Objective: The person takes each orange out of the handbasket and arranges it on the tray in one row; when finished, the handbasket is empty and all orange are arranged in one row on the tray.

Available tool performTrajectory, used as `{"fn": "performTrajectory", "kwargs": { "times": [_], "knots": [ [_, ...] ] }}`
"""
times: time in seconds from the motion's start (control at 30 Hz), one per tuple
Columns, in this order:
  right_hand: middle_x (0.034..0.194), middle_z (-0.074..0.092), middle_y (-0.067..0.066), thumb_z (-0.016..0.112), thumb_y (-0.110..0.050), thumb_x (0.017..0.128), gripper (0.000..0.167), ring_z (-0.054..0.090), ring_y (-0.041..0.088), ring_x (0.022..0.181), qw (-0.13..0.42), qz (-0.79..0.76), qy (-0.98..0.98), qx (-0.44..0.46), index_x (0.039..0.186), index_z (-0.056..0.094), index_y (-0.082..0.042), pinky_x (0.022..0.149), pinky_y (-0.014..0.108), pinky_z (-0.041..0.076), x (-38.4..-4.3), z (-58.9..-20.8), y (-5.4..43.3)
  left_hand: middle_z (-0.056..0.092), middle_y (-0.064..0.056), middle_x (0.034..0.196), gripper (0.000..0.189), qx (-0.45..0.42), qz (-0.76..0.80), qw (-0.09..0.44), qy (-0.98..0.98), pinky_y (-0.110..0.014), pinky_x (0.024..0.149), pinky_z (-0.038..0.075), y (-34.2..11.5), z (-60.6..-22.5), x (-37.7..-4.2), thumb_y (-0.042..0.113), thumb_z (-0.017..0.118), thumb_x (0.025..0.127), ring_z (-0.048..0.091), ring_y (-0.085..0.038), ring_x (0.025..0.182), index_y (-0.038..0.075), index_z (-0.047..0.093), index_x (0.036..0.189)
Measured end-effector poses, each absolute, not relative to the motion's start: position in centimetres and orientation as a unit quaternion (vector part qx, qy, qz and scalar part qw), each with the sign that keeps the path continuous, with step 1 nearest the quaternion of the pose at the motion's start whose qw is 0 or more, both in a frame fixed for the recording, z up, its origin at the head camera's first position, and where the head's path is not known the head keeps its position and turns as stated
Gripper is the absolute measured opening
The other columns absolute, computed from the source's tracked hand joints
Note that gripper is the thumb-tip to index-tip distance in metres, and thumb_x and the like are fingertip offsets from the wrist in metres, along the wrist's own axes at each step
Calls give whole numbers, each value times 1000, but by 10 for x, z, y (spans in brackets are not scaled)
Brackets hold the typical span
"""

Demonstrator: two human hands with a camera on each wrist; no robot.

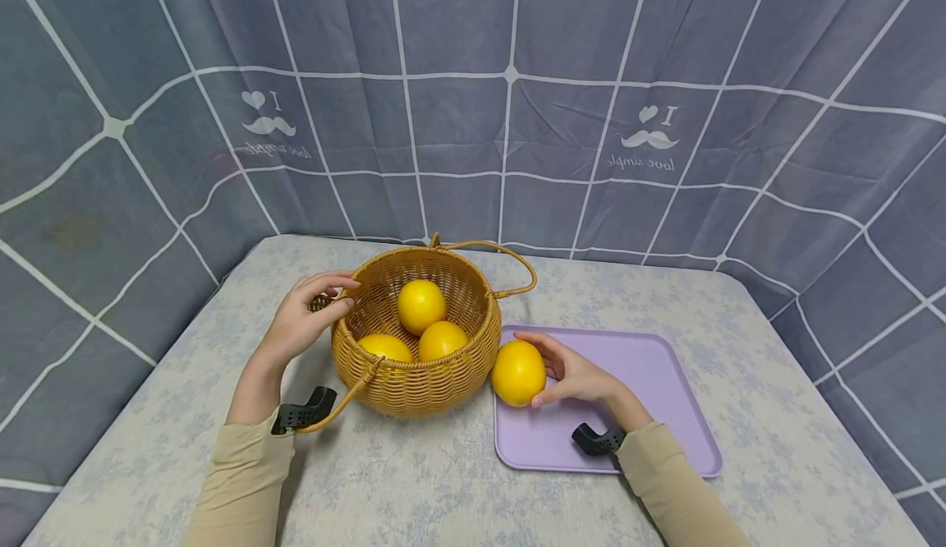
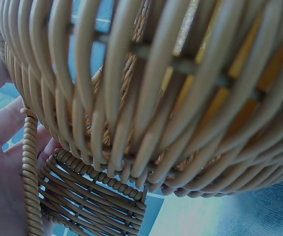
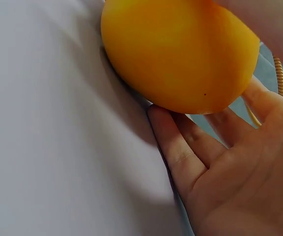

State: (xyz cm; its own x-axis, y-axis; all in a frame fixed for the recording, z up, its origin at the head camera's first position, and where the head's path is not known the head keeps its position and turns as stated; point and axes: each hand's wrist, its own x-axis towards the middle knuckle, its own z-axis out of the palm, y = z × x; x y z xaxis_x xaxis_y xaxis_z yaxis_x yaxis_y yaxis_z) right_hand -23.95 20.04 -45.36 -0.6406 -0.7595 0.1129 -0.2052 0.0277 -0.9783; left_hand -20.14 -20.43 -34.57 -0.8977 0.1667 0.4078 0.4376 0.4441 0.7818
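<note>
A round wicker basket (image 1: 414, 391) with three oranges, one of them toward the back (image 1: 421, 306), stands on the table. My left hand (image 1: 299, 313) holds the basket at the left of its rim, with fingers and thumb by a small woven flap (image 2: 92, 196). In the left wrist view the basket wall covers part of that hand. Between thumb and fingers, my right hand (image 1: 572, 374) grips another smooth yellow orange (image 1: 519, 374). This orange is over the left edge of a purple tray (image 1: 650, 391), close beside the basket; the right wrist view shows it near the pale surface.
One thin basket handle (image 1: 535, 278) sticks out to the back right; the other (image 1: 340, 403) hangs toward my left wrist. The table has a pale patterned cloth (image 1: 414, 481). A grey-blue curtain (image 1: 458, 120) with white lines surrounds the back and sides.
</note>
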Motion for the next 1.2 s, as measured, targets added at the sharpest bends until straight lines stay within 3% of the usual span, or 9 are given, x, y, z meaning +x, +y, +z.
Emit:
{"fn": "performTrajectory", "kwargs": {
  "times": [0.5, 1.2],
  "knots": [
    [143, 34, 19, 80, -4, 72, 96, 41, 20, 124, 214, -595, 695, -341, 146, 20, 3, 100, 27, 37, -239, -454, 199, 53, -26, 124, 24, -179, -494, 138, -840, -21, 73, 35, -204, -345, -201, -3, 56, 89, 42, -24, 92, -13, 60, 110],
    [150, 23, 18, 85, -8, 67, 103, 36, 19, 128, 184, -571, 727, -334, 149, 23, -11, 101, 25, 33, -238, -454, 199, 53, -26, 124, 24, -181, -500, 139, -835, -19, 72, 35, -205, -347, -202, -4, 55, 88, 43, -21, 92, -13, 60, 110]
  ]
}}
